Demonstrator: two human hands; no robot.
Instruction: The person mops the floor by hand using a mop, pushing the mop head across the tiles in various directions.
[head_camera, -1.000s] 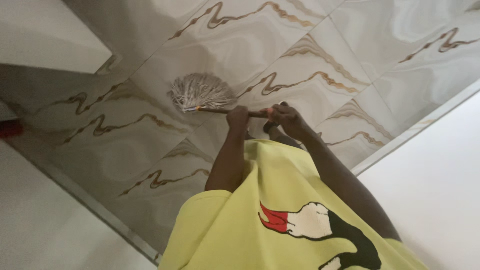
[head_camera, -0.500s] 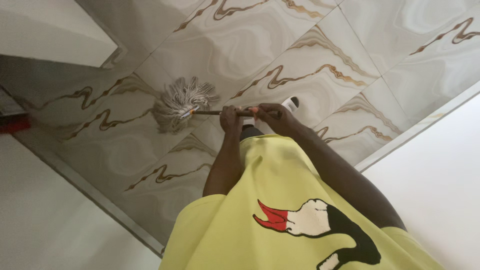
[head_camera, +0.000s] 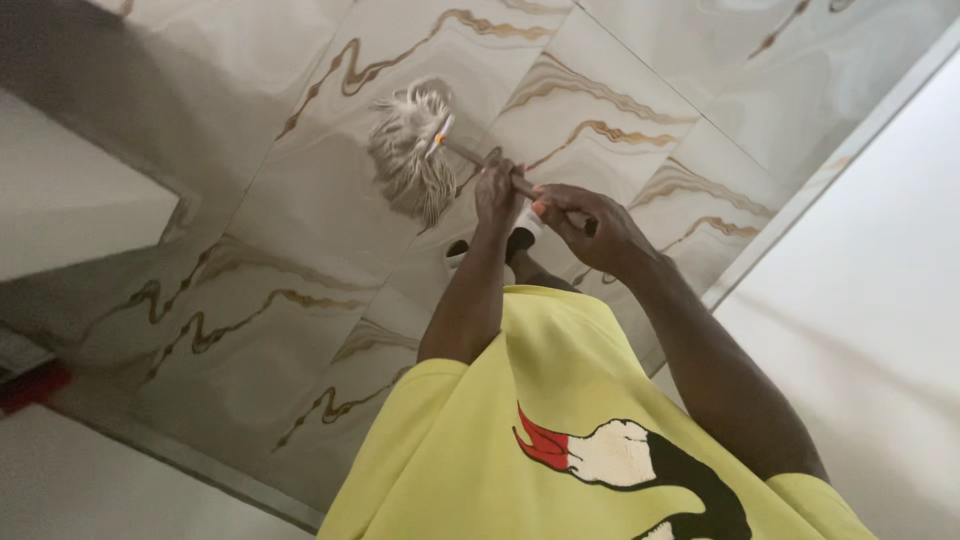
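I hold a string mop by its thin brown handle (head_camera: 470, 157) with both hands. My left hand (head_camera: 497, 192) grips the handle nearer the mop head. My right hand (head_camera: 588, 227) grips it farther back, close to my body. The grey-white mop head (head_camera: 410, 150) lies spread on the glossy tiled floor (head_camera: 300, 220), ahead of me and to the left. A yellow shirt with a red, white and black print (head_camera: 560, 440) fills the lower middle of the view. A foot in a dark and white shoe (head_camera: 520, 235) shows just under my hands.
The floor tiles are pale with wavy brown and gold veins. A white wall (head_camera: 880, 300) with a skirting strip runs along the right. Another white wall (head_camera: 70, 215) juts in from the left, and a red object (head_camera: 30, 385) sits at the lower left by a wall base.
The mop head has swept from my left to farther ahead and right across the tiles. Both hands moved with the handle, and the view has tilted.
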